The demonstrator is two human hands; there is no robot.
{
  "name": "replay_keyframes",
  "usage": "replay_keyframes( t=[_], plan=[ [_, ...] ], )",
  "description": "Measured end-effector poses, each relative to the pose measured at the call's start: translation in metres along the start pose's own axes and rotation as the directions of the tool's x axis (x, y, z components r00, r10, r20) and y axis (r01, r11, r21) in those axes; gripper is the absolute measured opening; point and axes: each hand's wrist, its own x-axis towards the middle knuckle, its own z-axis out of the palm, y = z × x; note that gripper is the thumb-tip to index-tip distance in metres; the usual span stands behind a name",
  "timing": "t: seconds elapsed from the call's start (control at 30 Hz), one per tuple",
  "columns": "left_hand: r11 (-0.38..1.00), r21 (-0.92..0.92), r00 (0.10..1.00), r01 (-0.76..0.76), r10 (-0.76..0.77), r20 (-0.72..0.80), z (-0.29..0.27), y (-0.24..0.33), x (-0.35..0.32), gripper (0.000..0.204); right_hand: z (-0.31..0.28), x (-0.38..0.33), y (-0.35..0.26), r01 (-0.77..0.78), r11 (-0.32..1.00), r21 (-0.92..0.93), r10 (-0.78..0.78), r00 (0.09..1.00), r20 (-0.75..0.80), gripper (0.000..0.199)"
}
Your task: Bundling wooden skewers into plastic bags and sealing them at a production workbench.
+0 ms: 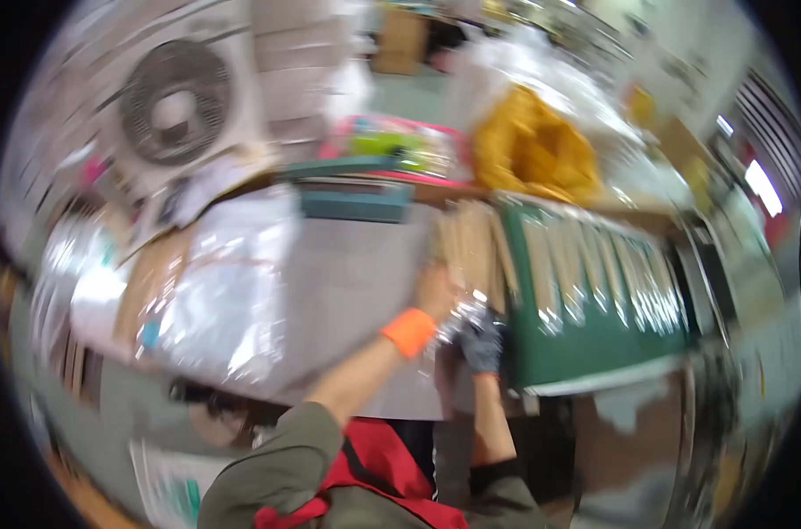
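A bunch of long tan sticks in clear plastic wrap [473, 242] lies on the table, left of a green board [542, 353]. My bare left hand [434, 289], with an orange band at the wrist, is closed on the left side of that bunch. In a grey glove, my right hand [482, 346] grips its near end, where shiny film gathers. Motion smears the fingers of both hands. Several narrow clear-wrapped pieces [586, 264] are laid side by side on the green board.
Clear plastic bags [228, 291] are stacked on the table's left. Behind the grey tabletop [348, 300] stand a teal box [356, 201], a pink tray [400, 145] of green items and a yellow sack [533, 150]. A fan [175, 101] is at the far left.
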Motion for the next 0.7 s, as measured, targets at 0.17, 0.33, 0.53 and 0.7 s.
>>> replay_keyframes(
  t=[0.17,0.33,0.53,0.7],
  plan=[
    [0.991,-0.134,0.966,-0.008,-0.027,-0.257,-0.026,0.038,-0.073,0.081,-0.025,-0.039,-0.056,0.097,0.932,-0.348,-0.125,0.990,-0.060,0.050],
    [0.995,0.028,0.986,0.096,-0.091,-0.142,-0.073,-0.003,-0.115,0.083,-0.027,-0.068,-0.097,0.112,0.966,-0.232,-0.045,0.960,0.276,0.037],
    [0.997,-0.062,0.978,0.051,-0.062,-0.198,-0.108,-0.022,-0.131,0.080,-0.011,-0.002,-0.122,0.249,0.952,-0.176,-0.229,0.965,0.129,0.040],
    [0.975,-0.116,0.979,0.192,-0.199,-0.053,-0.123,-0.020,-0.133,0.074,0.020,0.096,-0.051,-0.024,0.687,-0.726,0.118,0.990,0.079,0.074]
  ],
)
